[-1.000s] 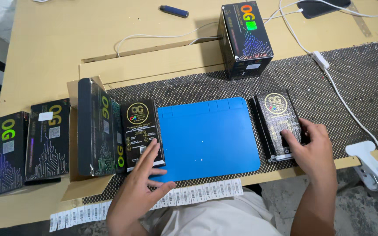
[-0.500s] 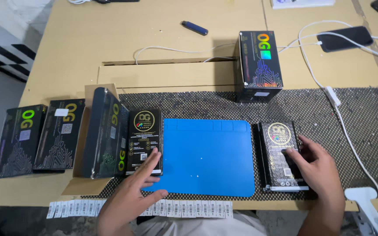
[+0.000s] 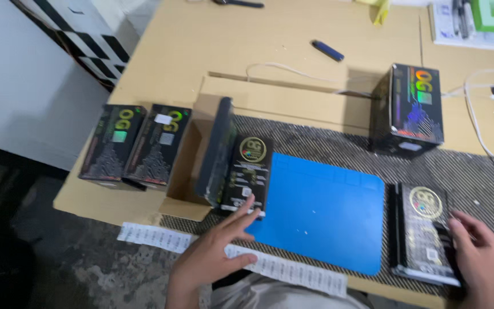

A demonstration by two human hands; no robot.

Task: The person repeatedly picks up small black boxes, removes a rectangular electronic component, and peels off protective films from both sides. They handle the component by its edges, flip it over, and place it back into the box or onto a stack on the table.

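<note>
Left hand: my left hand lies open and flat at the near edge of the worktop, fingers spread, gripping nothing; the fingertips touch the near end of the left flat box.
Right hand: my right hand rests on the near right part of the right flat box, fingers bent loosely over it; I cannot tell whether the grip is closed on the box or only lying on it.
Label strip: a long white paper strip lies along the near edge, partly under my left hand.
Left flat box: black with a round gold mark, lying flat just left of the blue mat; its long axis runs near to far, the gold mark at the far end.
Right flat box: black, same kind, lying flat just right of the mat; long axis near to far, slightly turned, gold mark at the far end.
Cardboard tray: an open brown tray holds a dark box on edge, just left of the left flat box.
Two dark boxes: lying side by side further left.
Upright box: a taller black box stands beyond the mat.
Far: a white cable and a blue pen.
</note>
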